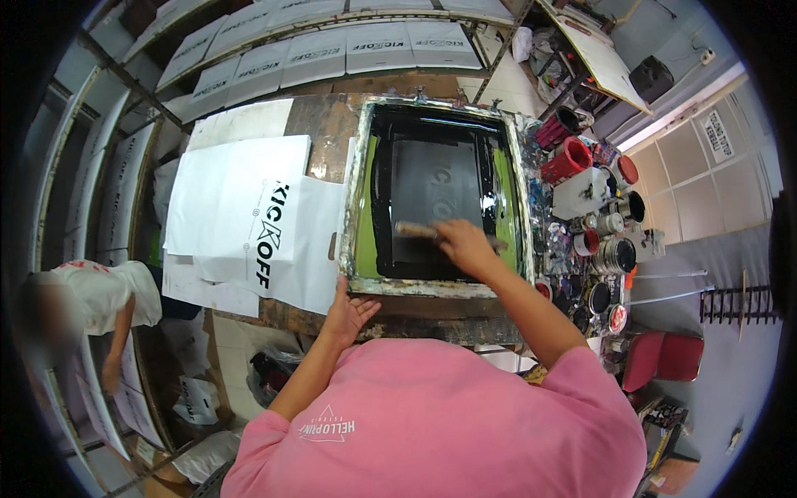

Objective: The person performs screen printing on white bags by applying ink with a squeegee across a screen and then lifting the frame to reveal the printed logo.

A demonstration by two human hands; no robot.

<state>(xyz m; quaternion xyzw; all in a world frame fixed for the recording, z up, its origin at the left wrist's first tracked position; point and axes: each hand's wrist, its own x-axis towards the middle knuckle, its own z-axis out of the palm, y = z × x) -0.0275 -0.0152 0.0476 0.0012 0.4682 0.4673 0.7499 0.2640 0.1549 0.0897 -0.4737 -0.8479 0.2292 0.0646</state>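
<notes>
On the worktable lies a screen printing frame point(427, 288) with a paint-worn rim. Its mesh is green at the sides, with black ink around a greyer middle where dark lettering shows. My right hand point(465, 247) is closed around a wooden-handled squeegee point(415, 230), held crosswise over the lower part of the mesh. My left hand point(349, 314) is open at the frame's near left corner, fingers apart and thumb beside the rim. Left of the frame lie white printed sheets or bags point(224, 199) with black lettering, one partly against the frame's left edge. The squeegee's blade is hidden.
Ink tubs and cans, including a red bucket point(567, 160) and a white jerrycan point(579, 193), crowd the table's right side. Racks behind and left hold printed white pieces point(378, 48). Another person point(112, 299) bends at the left rack. A red chair point(662, 359) stands right.
</notes>
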